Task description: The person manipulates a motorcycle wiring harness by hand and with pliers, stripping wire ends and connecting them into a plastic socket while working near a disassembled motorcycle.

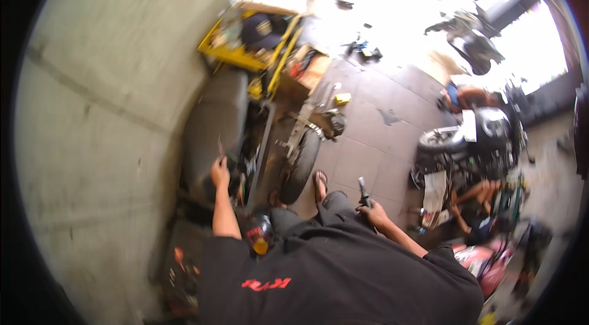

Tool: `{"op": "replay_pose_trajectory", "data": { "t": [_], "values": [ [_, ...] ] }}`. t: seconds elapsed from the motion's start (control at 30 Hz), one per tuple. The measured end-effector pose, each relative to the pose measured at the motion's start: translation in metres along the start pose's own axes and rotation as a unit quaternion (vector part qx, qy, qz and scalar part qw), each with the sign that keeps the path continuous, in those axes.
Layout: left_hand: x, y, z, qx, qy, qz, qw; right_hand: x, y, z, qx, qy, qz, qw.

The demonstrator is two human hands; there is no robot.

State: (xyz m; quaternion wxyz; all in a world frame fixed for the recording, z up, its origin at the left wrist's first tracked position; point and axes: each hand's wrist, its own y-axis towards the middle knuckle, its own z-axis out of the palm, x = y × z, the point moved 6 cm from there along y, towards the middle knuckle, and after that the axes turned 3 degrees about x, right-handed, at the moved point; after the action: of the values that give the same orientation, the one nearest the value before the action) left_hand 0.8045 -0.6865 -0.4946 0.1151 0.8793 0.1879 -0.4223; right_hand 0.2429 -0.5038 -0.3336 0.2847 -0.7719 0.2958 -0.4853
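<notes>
My left hand (220,173) is closed around a thin, pointed tool (221,146), held upright over a long dark padded surface (218,113) that looks like a motorcycle seat. Blur hides the tool's exact kind. My right hand (374,214), out to the right of my knees, grips a black-handled tool (363,189) with a pale tip; its kind is unclear. Between my hands, in front of my feet, stands a black motorcycle tyre (304,165), with metal parts (300,125) of the bike beyond it.
A yellow cart (230,55) with a dark cap (261,31) stands against the concrete wall (110,110). A small yellow item (342,98) lies on the tiled floor (362,147). Right, people sit beside a partly dismantled motorcycle (491,125). A jar with amber contents (260,242) is by my left side.
</notes>
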Motion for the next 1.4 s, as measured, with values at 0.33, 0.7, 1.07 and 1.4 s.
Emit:
{"op": "replay_pose_trajectory", "data": {
  "t": [0.33, 0.7, 1.07, 1.4],
  "values": [
    [-0.060, -0.106, 0.130, 0.367, -0.164, -0.037, 0.915, -0.049, -0.063, 0.048, -0.114, -0.030, 0.000, 0.993],
    [-0.314, -0.337, 0.202, 0.545, 0.001, 0.453, 0.706, -0.275, -0.162, 0.062, -0.299, 0.124, 0.113, 0.939],
    [-0.397, -0.686, 0.220, 0.655, -0.003, 0.615, 0.439, -0.564, -0.343, 0.111, -0.347, 0.329, 0.376, 0.794],
    [-0.430, -0.875, 0.213, 0.729, -0.076, 0.604, 0.313, -0.610, -0.398, 0.194, -0.348, 0.540, 0.436, 0.630]
  ]
}}
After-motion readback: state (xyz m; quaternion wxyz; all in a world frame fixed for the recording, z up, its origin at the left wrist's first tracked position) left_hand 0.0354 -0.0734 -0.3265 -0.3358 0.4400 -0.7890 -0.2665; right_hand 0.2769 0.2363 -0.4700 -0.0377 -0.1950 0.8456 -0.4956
